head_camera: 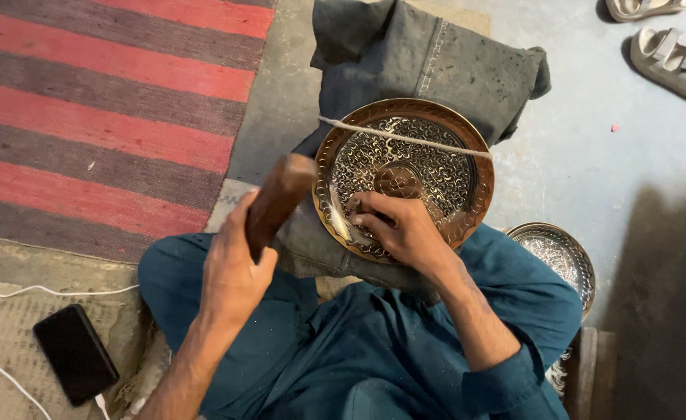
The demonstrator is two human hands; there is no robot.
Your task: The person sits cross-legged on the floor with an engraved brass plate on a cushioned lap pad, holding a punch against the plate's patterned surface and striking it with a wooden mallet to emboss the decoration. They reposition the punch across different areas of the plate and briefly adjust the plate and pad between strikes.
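Fingers of the left hand (234, 268) clench a wooden mallet (278, 201) raised beside the engraved brass plate (405, 175), propped on dark cloth (428, 62) over the lap, where the right hand (401, 229) pinches a small tool.

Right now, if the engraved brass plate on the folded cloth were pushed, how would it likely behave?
The brass plate looks rigid metal, so probably stiff and fairly heavy. The cord across it and the right hand pressing it would likely resist sliding. Its shiny rim may be slippery.
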